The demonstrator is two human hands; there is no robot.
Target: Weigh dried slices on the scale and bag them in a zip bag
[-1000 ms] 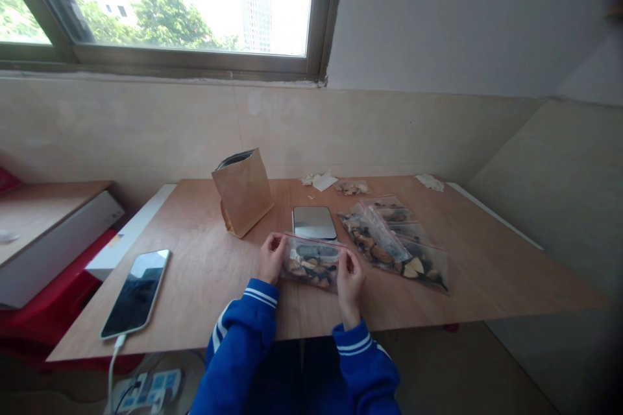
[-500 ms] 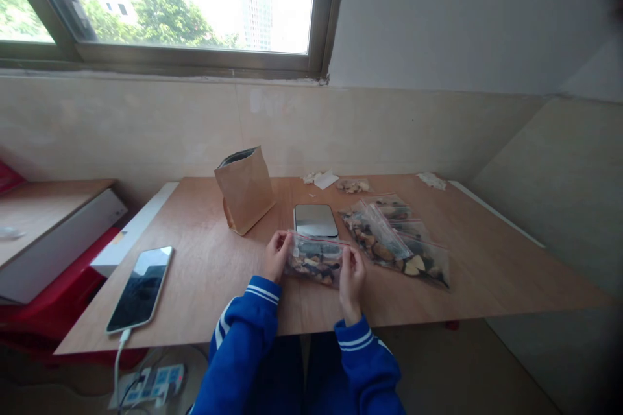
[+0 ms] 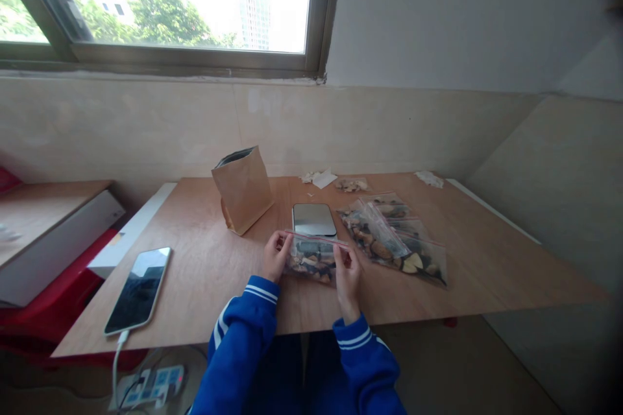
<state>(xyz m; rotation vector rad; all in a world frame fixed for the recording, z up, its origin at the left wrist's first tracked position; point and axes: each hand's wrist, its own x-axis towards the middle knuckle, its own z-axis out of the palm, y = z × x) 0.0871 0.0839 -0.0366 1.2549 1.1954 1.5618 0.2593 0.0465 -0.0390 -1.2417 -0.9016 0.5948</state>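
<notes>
While the left hand [image 3: 276, 257] and right hand [image 3: 347, 272] grip the red-lined zip edge of a resealable bag of dried pieces [image 3: 311, 260] low over the wooden desk [image 3: 204, 285], just before a flat silver device [image 3: 314, 219], further filled bags [image 3: 393, 240] lie close to its right.

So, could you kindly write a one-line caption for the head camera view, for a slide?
Left hand and right hand hold a red-edged zip bag of dried pieces at a plywood table.

Blue sleeves [image 3: 237, 343] with white stripes; zip bag [image 3: 311, 260] edged red.
</notes>
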